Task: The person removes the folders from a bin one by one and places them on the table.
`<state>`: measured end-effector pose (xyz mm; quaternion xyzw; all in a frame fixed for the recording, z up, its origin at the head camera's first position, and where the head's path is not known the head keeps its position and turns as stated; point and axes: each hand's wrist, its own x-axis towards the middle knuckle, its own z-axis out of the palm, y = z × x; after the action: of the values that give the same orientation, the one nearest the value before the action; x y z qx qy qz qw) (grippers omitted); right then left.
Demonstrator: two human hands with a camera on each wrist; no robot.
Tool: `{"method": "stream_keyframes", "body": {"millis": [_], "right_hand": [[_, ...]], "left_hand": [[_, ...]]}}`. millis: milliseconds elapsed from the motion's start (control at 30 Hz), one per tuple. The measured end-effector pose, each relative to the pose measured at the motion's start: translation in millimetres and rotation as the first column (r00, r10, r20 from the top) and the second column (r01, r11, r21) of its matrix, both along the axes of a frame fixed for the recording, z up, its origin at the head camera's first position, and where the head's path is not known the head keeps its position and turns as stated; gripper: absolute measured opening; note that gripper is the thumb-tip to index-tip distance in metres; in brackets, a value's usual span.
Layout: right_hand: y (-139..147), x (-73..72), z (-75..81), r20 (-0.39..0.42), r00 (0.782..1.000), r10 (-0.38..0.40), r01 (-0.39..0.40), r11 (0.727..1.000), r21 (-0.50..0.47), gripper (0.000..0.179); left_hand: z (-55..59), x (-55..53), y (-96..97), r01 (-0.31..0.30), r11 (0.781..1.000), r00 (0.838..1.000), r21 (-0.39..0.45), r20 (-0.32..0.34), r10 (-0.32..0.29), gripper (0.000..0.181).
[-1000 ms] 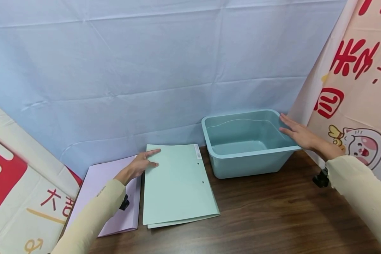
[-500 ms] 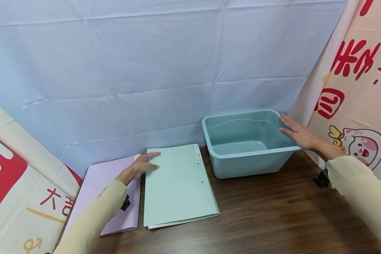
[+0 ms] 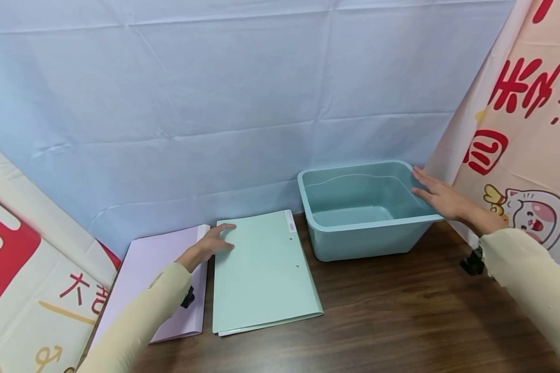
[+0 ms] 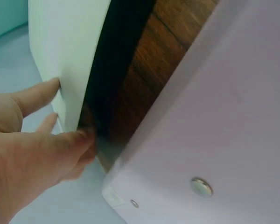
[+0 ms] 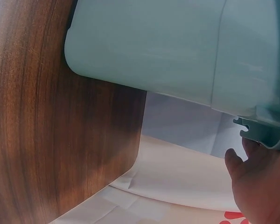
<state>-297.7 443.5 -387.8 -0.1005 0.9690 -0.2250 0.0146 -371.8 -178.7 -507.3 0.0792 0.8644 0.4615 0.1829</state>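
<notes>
A mint-green folder (image 3: 267,274) lies on the table, its left edge slightly raised. My left hand (image 3: 208,243) grips that edge near the top corner, thumb and index finger over the cover. In the left wrist view, other fingertips (image 4: 86,140) curl at the folder's edge, above a dark gap. A lilac folder (image 3: 156,259) lies under my left forearm. At the right, my right hand (image 3: 441,197) holds the rim of a blue-green plastic tub (image 3: 361,243), thumb over the inside. The right wrist view shows fingers (image 5: 233,161) below the rim's outer lip.
The tub stands on the dark wooden table (image 3: 378,321), close to the light blue cloth (image 3: 242,129) behind it. Printed cloth with red characters hangs at the right (image 3: 508,155) and at the left (image 3: 23,248).
My left hand has shifted slightly right and its index finger and thumb have bent more. The mint-green folder's left edge has moved a little right. My right hand stays at the tub.
</notes>
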Motion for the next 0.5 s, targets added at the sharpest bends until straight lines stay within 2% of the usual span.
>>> {"method": "stream_keyframes", "body": {"millis": [200, 333, 500], "right_hand": [[1.4, -2.9, 0.3, -0.005, 1.0, -0.006, 0.006, 1.0, 0.031, 0.074], [0.3, -3.5, 0.9, -0.01, 1.0, -0.007, 0.008, 0.998, 0.054, 0.075], [-2.4, -2.0, 1.9, -0.031, 1.0, -0.003, 0.005, 0.996, 0.089, 0.077]], "left_hand": [[-0.1, 4.0, 6.3, -0.069, 0.993, 0.996, -0.093, -0.063, 0.063, 0.069], [-0.2, 6.4, 8.7, -0.078, 0.989, 0.994, -0.126, -0.082, 0.068, 0.069], [-0.3, 9.1, 9.3, -0.059, 0.989, 0.996, -0.137, -0.077, 0.049, 0.069]]}}
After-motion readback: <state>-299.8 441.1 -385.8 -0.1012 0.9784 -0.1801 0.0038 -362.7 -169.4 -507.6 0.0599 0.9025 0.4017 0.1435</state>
